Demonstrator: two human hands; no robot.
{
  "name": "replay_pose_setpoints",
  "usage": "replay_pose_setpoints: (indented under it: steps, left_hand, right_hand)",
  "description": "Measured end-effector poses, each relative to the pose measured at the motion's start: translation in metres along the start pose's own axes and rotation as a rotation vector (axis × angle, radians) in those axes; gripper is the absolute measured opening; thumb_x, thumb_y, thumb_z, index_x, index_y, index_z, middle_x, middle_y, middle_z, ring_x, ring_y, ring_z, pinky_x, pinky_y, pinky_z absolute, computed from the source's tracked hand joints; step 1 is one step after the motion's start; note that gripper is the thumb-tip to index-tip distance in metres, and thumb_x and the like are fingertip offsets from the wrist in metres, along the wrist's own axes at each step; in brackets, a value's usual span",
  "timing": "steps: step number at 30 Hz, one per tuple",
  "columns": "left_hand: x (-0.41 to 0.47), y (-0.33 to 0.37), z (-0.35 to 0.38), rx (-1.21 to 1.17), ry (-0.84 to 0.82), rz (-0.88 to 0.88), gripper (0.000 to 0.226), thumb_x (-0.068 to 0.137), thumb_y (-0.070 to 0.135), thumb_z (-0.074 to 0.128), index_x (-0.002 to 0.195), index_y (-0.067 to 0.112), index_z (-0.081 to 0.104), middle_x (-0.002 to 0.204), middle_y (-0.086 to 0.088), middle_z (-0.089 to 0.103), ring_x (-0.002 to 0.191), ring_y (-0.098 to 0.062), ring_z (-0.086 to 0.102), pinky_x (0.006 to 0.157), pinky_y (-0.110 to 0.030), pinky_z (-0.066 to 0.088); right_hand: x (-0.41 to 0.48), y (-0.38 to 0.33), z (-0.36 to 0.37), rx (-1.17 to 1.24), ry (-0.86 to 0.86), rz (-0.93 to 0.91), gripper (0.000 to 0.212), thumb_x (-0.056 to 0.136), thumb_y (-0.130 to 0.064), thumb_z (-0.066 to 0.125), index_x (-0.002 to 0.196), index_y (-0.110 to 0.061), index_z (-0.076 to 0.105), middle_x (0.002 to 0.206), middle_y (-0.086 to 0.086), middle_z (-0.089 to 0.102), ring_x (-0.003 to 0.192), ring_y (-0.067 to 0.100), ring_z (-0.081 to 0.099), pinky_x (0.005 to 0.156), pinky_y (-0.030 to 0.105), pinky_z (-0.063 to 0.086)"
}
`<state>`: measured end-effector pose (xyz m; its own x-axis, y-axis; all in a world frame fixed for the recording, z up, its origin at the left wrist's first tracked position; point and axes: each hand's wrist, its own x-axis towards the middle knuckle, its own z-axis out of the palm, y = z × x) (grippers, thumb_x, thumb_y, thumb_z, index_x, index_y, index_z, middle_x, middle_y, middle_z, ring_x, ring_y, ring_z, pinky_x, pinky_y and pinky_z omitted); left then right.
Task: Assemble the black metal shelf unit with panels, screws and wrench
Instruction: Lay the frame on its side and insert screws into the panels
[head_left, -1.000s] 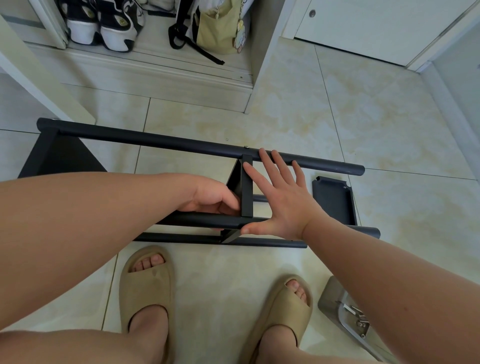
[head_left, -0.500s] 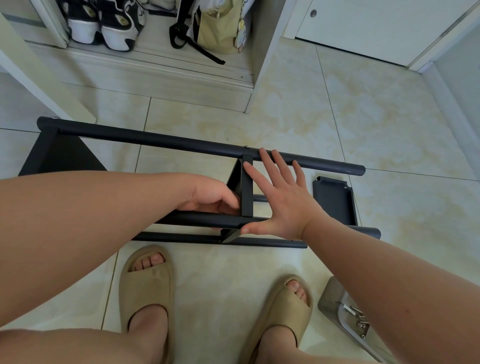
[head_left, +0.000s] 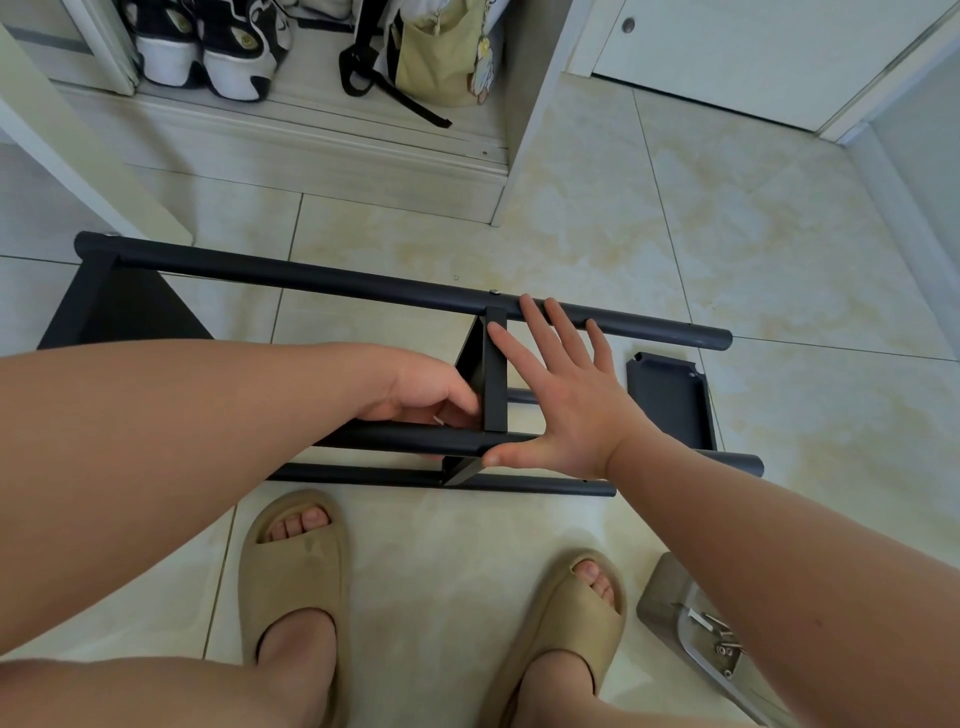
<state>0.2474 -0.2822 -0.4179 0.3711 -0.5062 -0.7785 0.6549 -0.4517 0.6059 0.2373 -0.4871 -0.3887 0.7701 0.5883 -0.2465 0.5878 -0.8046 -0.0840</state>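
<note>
I see the black shelf frame (head_left: 311, 275) lying sideways on the tiles. My right hand (head_left: 566, 410) presses flat, fingers spread, beside the middle panel (head_left: 495, 374). My left hand (head_left: 426, 395) curls at its other face, grip hidden.

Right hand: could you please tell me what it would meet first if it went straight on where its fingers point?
Probably the far tube: the fingertips of the right hand overlap it in the picture. Depth is unclear; if they pass above it, only floor tiles lie beyond.
</note>
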Motion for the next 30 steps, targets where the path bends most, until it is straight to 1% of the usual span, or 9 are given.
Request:
replay_pose_setpoints:
  steps: [3,7,11,15,19,21,23,25,30]
  left_hand:
    - [0.0023,0.0007,0.0014,0.099,0.021,-0.049,0.024,0.097,0.026,0.058,0.109,0.011,0.071,0.094,-0.005,0.072,0.086,-0.02,0.064,0.086,-0.035,0.053]
    - [0.0,0.0027,0.0026,0.067,0.05,0.049,0.013,0.095,0.011,0.059,0.09,0.013,0.07,0.082,-0.002,0.073,0.085,-0.02,0.066,0.09,-0.033,0.05]
    - [-0.0007,0.0002,0.0003,-0.026,-0.009,0.074,0.021,0.096,0.001,0.051,0.094,0.012,0.069,0.091,-0.005,0.074,0.095,-0.023,0.066,0.101,-0.037,0.048]
    - [0.0003,0.0002,0.0007,0.029,-0.015,0.005,0.019,0.098,0.018,0.052,0.097,0.014,0.071,0.086,-0.003,0.072,0.08,-0.018,0.064,0.082,-0.033,0.051]
    - [0.0029,0.0011,0.0019,0.085,0.028,0.017,0.012,0.095,0.017,0.06,0.093,0.012,0.07,0.082,-0.004,0.071,0.076,-0.018,0.064,0.081,-0.031,0.051]
    - [0.0024,0.0012,0.0019,0.056,0.031,0.056,0.013,0.095,0.01,0.057,0.091,0.012,0.07,0.083,-0.003,0.073,0.081,-0.018,0.067,0.085,-0.03,0.051]
    - [0.0005,0.0013,0.0017,-0.005,0.003,0.081,0.019,0.095,0.002,0.052,0.091,0.011,0.068,0.086,-0.004,0.074,0.089,-0.02,0.067,0.096,-0.034,0.049]
    - [0.0,0.001,0.0006,-0.028,-0.021,0.078,0.021,0.096,0.002,0.05,0.093,0.01,0.069,0.09,-0.006,0.074,0.091,-0.022,0.066,0.1,-0.037,0.047]
    - [-0.0009,0.0015,0.0017,0.046,0.001,0.001,0.017,0.098,0.021,0.056,0.099,0.01,0.069,0.084,-0.005,0.07,0.074,-0.017,0.063,0.074,-0.029,0.051]
  right_hand:
    - [-0.0006,-0.0002,0.0006,-0.002,0.005,-0.002,0.122,0.063,-0.101,0.028,0.16,-0.037,-0.009,0.167,0.004,-0.022,0.153,0.027,-0.024,0.122,0.061,-0.007]
    - [0.0001,0.0003,0.0009,-0.005,0.008,-0.002,0.122,0.063,-0.101,0.028,0.161,-0.036,-0.008,0.168,0.004,-0.021,0.153,0.027,-0.024,0.122,0.061,-0.006]
    - [-0.0002,-0.0002,0.0005,-0.007,0.002,0.001,0.122,0.063,-0.101,0.027,0.16,-0.036,-0.009,0.167,0.004,-0.022,0.153,0.027,-0.025,0.122,0.061,-0.006]
    - [-0.0001,-0.0006,0.0006,-0.003,0.006,0.0,0.122,0.063,-0.101,0.027,0.161,-0.036,-0.008,0.168,0.005,-0.021,0.153,0.027,-0.024,0.122,0.061,-0.006]
    - [-0.0001,0.0,0.0006,-0.01,-0.002,0.004,0.122,0.063,-0.101,0.027,0.16,-0.036,-0.009,0.168,0.004,-0.022,0.153,0.027,-0.024,0.122,0.061,-0.006]
    - [0.0001,-0.0001,0.0002,-0.008,-0.003,0.004,0.123,0.063,-0.101,0.027,0.16,-0.036,-0.009,0.168,0.004,-0.022,0.153,0.027,-0.025,0.122,0.061,-0.006]
    - [-0.0001,-0.0004,0.0002,-0.01,-0.003,0.002,0.122,0.063,-0.101,0.026,0.16,-0.037,-0.01,0.167,0.004,-0.022,0.153,0.027,-0.025,0.122,0.061,-0.006]
    - [-0.0008,-0.0005,0.0001,-0.007,-0.001,0.0,0.122,0.063,-0.101,0.026,0.16,-0.036,-0.009,0.167,0.004,-0.022,0.153,0.027,-0.024,0.122,0.061,-0.006]
    - [0.0009,0.0007,0.0017,0.005,0.005,-0.006,0.123,0.063,-0.101,0.028,0.161,-0.036,-0.007,0.168,0.005,-0.021,0.153,0.028,-0.024,0.121,0.062,-0.005]
